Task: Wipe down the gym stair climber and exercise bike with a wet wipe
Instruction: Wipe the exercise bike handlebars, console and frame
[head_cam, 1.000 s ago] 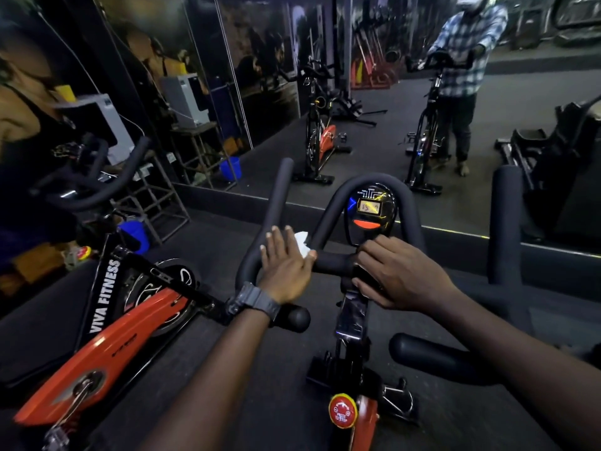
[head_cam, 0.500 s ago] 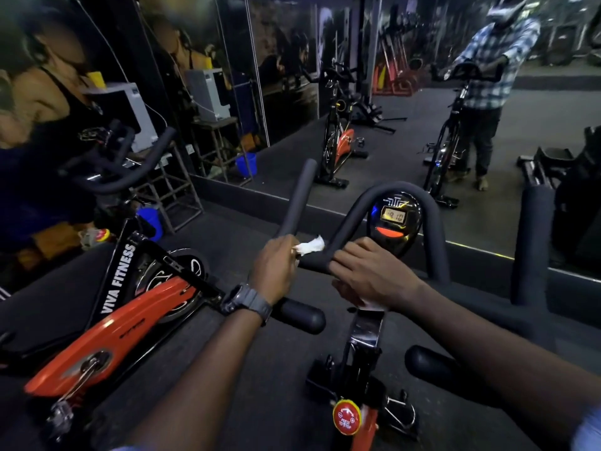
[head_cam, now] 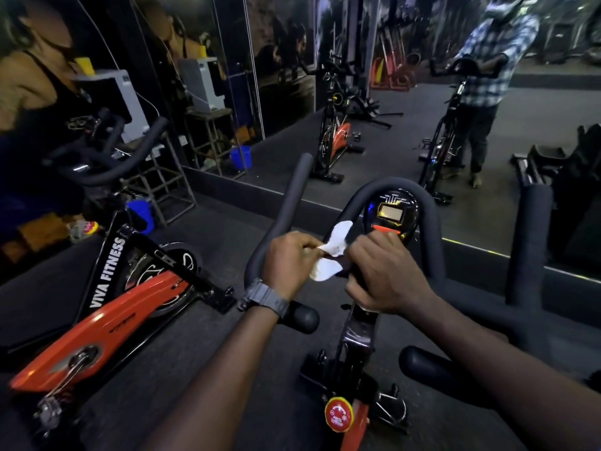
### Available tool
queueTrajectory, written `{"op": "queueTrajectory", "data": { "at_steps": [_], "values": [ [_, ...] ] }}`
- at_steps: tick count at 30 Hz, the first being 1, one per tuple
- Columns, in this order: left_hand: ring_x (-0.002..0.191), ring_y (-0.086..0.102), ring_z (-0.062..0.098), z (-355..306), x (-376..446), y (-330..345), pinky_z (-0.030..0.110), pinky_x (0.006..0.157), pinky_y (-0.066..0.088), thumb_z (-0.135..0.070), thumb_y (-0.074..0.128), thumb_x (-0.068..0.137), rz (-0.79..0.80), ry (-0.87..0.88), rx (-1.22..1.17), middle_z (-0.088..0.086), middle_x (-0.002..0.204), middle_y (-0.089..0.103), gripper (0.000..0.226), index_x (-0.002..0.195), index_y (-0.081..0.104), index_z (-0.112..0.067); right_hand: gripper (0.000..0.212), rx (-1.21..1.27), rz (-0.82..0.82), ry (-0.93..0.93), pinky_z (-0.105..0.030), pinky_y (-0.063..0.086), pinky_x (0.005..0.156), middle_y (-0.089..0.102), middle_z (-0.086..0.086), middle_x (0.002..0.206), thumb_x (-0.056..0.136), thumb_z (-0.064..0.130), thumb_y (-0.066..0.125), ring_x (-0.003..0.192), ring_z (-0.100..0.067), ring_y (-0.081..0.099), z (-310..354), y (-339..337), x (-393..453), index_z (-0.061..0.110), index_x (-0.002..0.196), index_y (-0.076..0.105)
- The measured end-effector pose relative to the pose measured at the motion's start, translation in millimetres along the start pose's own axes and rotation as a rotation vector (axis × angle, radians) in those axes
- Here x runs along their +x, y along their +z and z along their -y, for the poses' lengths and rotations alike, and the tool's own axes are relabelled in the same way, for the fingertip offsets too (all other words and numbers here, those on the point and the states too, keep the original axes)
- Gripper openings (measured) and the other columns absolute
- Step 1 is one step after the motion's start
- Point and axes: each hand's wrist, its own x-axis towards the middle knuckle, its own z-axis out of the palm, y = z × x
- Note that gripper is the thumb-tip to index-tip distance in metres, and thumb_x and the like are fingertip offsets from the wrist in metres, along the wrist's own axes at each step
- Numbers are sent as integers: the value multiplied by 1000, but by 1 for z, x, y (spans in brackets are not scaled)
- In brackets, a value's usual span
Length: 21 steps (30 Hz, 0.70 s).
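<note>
The exercise bike's black padded handlebar (head_cam: pixel 432 236) curves in front of me, with a round console (head_cam: pixel 392 214) inside its loop and a red stop knob (head_cam: pixel 338 416) lower on the frame. A crumpled white wet wipe (head_cam: pixel 330 255) hangs between both hands just above the bar's centre. My left hand (head_cam: pixel 287 263), with a grey watch on its wrist, pinches the wipe's left side. My right hand (head_cam: pixel 382 275) holds the wipe's right side over the handlebar stem, fingers curled.
A second orange and black bike (head_cam: pixel 107 307) labelled VIVA FITNESS stands close on the left. A wall mirror (head_cam: pixel 390 92) ahead reflects both bikes and a person in a checked shirt. A metal stand (head_cam: pixel 169 177) and a blue bucket (head_cam: pixel 141 216) sit at left.
My left hand lifted off the left bar with the wipe. Both hands now hold the wipe between them and it has spread wider. The view shifted slightly right.
</note>
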Motion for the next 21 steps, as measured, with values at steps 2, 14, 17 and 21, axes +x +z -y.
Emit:
{"op": "queueTrajectory", "data": {
  "at_steps": [2, 14, 17, 21],
  "values": [
    [76, 65, 12, -8, -2, 3, 21, 70, 46, -11, 76, 76, 23, 25, -17, -1, 82, 71, 12, 86, 80, -16, 24, -126, 69, -94, -43, 42, 73, 54, -7, 83, 77, 35, 59, 80, -31, 52, -1, 2, -16, 13, 86, 55],
    [84, 65, 18, 17, 9, -15, 20, 71, 39, -15, 76, 79, -14, -145, 117, 2, 90, 71, 8, 86, 79, -14, 20, -179, 69, -98, -41, 44, 89, 57, -8, 92, 90, 33, 54, 86, -30, 54, 0, 1, -25, 14, 92, 59],
    [81, 66, 17, -10, -11, 5, 22, 71, 45, -8, 77, 75, 137, 91, 68, 1, 85, 70, 12, 87, 78, -13, 21, -185, 78, -90, -41, 42, 91, 59, -6, 95, 92, 34, 51, 87, -29, 55, 1, 3, -27, 15, 94, 61],
    [81, 66, 20, 10, 3, -8, 20, 70, 39, -10, 74, 78, 53, 36, 118, 3, 86, 72, 9, 85, 79, -14, 20, -189, 75, -77, -43, 42, 91, 58, -6, 93, 89, 34, 54, 87, -30, 55, 2, 3, -27, 15, 92, 60]
  ]
}}
